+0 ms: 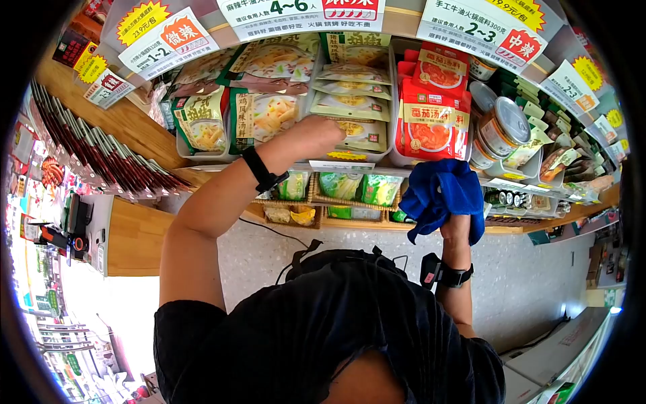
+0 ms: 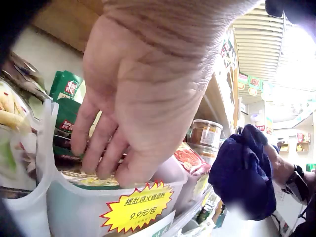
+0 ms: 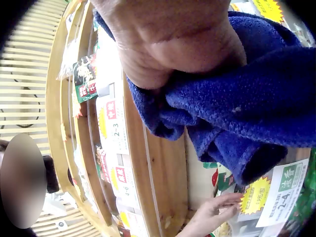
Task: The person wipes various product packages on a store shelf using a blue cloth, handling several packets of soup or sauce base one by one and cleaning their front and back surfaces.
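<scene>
My left hand (image 1: 315,137) reaches over the front of a white plastic bin of green-and-cream soup-base packets (image 1: 350,104). Seen from the left wrist, the fingers (image 2: 104,148) point down inside the bin (image 2: 79,195), with their tips at the top packet near the front wall. A yellow starburst price tag (image 2: 137,207) is fixed to that wall. My right hand (image 3: 173,44) grips a bunched blue cloth (image 1: 444,195), which hangs in folds in front of the shelf. Most of the right fingers are hidden in the cloth.
Red tomato soup packets (image 1: 433,124) fill the bin to the right, with round tubs (image 1: 501,128) beyond. More packets (image 1: 269,114) stand in bins to the left. Price cards (image 1: 303,17) line the shelf edge above. Baskets of green packs (image 1: 336,188) sit below.
</scene>
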Motion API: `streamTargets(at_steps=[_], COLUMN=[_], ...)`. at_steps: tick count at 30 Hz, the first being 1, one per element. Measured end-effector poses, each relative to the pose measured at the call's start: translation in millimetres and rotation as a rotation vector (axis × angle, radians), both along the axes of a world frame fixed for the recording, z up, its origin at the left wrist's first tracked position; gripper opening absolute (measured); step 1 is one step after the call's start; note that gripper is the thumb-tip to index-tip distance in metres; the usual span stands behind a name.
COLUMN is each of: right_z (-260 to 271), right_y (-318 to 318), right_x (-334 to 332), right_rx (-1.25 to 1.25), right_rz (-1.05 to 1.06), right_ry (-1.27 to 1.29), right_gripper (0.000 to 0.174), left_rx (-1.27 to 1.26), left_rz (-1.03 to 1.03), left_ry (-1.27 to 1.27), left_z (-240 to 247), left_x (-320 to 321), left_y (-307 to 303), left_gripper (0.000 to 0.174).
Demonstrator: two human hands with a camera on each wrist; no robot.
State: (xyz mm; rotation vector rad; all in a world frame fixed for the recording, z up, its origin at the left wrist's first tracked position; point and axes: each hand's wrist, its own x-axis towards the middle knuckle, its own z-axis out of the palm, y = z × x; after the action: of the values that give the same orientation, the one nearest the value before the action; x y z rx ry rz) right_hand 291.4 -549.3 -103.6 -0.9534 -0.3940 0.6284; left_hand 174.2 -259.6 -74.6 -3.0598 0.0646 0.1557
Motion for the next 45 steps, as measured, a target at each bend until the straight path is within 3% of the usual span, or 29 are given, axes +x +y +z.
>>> streamTargets(at_steps=[4,10,13,16,19,25,28,45], right_z=[-0.5,-4.0,-2.0,-6.0,1.6,5.1,0.9,8.5], right_y=[0.7,0.8,1.9,2.1,2.5,4.1,2.4,6.6], right_x=[0.8,1.8,0.2,2.5,-1.4,-5.6,-2.6,-0.8], right_rx=[0.006,0.017,0.000,0.000,0.003,-0.017,-0.022,0.024], right_rz=[0.001,-0.015,-0.025,-0.029,-0.003,-0.017,-0.015,0.110], right_ry=[-0.011,-0.024,0.040,0.037,0.022,0.027,0.017,0.005], right_gripper=[0.033,0.034,0.032,0.031,0.031,0.029,0.028,0.032], left_rx=[0.011,-0.117,-0.089,-0.008,-0.021,-0.026,0.061,0.126], left_rz=[-0.077,0.165,0.181,0.064,0.216,0.193,0.079,-0.149], left_ry=[-0.168,-0.166,-0.110,-0.377,-0.377,-0.531,-0.610,-0.398], left_z=[-13.8,-10.8,-14.0,-21.6,-19.5,-7.7,-7.9,-27.0], left_x=[0.2,0.6,-0.2,-4.7,0.5,10.3,11.5,-8.7], left_y=[1.6,-8.8,-7.9,-2.5,1.1,7.1,8.7,2.8], left_gripper=[0.008,0.012,0.016,0.019,0.023,0.024,0.017,0.023])
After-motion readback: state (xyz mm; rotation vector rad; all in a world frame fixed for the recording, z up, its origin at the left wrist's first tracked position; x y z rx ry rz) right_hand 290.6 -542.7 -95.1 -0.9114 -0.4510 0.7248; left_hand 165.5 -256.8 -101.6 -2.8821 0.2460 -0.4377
